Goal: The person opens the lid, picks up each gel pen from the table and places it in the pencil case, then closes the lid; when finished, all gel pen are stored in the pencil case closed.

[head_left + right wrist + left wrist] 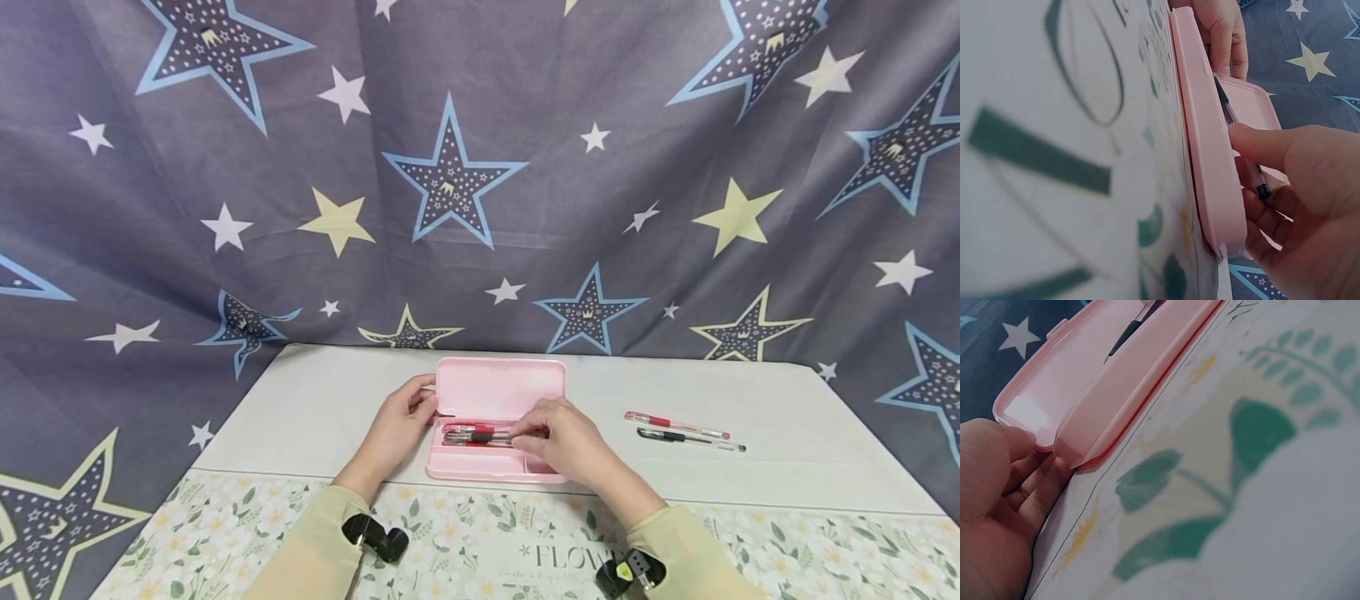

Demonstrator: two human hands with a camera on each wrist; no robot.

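Observation:
A pink pencil case lies on the table with its lid raised at the back. Several pens, red ones among them, are inside the long compartment. My right hand pinches a black gel pen between thumb and fingers over the case; its dark capped end sticks out past the fingers in the right wrist view. At the case's left end, my left hand grips the edge near the hinge, thumb on the lid side and fingers curled by the end wall, as the left wrist view shows.
Right of the case, a red pen and another black pen lie side by side on the white tabletop. A flowered cloth covers the front. A grey star-patterned curtain hangs behind the table.

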